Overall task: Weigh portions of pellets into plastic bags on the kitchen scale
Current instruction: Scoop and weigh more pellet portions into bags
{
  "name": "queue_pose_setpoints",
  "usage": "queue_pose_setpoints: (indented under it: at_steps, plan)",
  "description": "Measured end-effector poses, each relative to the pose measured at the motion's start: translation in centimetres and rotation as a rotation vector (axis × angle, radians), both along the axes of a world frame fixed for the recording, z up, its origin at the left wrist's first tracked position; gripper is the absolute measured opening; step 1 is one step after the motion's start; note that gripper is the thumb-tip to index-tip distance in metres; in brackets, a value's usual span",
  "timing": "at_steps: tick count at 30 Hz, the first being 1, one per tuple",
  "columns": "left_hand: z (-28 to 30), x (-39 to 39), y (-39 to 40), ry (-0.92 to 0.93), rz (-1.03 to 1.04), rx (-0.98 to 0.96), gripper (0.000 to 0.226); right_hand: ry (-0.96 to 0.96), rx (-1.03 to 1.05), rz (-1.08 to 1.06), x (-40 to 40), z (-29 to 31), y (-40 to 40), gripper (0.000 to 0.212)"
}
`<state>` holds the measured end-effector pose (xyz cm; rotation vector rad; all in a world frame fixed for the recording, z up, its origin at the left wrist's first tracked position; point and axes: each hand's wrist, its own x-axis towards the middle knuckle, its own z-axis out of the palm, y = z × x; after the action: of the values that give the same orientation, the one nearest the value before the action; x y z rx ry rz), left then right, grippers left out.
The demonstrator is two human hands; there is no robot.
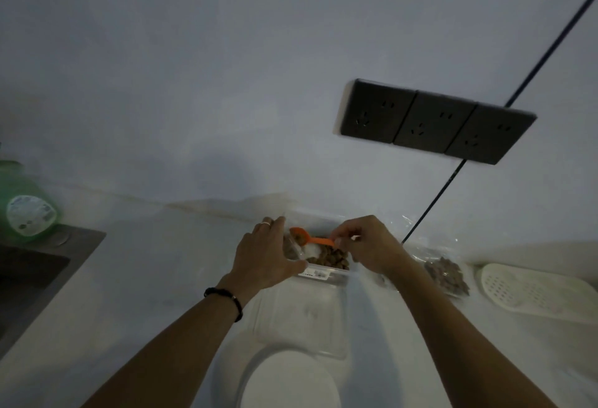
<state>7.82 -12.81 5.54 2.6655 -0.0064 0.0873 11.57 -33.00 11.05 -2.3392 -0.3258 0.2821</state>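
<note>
One white kitchen scale [288, 381], round platform, nearest edge of the pale worktop [155, 278]. Two forearms reaching forward. Left hand [265, 255]: fingers curled round the side of one clear container [326, 273] of brown pellets [330, 259]. Right hand [372, 246]: fingers pinching the handle of one orange scoop [307, 238], bowl loaded, above the container. One filled plastic bag [448, 273] to the right. Three wall sockets [433, 121] beyond.
</note>
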Motion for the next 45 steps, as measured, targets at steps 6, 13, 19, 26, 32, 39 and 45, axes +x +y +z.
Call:
queue_pose_setpoints:
  at_steps: [6, 13, 19, 26, 32, 39, 45]
  plan:
    - [-0.3, -0.1, -0.1, 0.007, 0.054, -0.122, 0.101, -0.230, -0.241, 0.027, -0.9, 0.4, 0.6, 0.025]
    - [-0.7, -0.3, 0.5, 0.000, 0.074, -0.132, 0.094, -0.239, 0.038, -0.195, 0.3, -0.4, -0.7, 0.020]
    - [-0.9, -0.7, 2.3, 0.014, 0.082, -0.079, 0.085, -0.011, -0.372, -0.172, 1.7, -4.6, 0.8, 0.033]
    - [-1.0, -0.9, 3.1, 0.010, 0.037, 0.011, 0.084, 0.202, -0.209, 0.007, 2.5, -5.3, 2.2, 0.024]
    - [-1.3, -0.7, 3.1, 0.014, 0.015, 0.031, 0.091, 0.486, 0.071, -0.156, 2.7, -5.0, 1.5, 0.024]
    - [-1.4, -0.6, 2.9, -0.011, 0.004, 0.035, 0.089, 0.566, 0.343, -0.307, 2.0, -4.9, -0.3, 0.020]
    - [-1.2, -0.3, 2.2, -0.002, 0.012, 0.011, 0.090, 0.514, 0.419, -0.338, 1.7, -3.2, -2.2, 0.024]
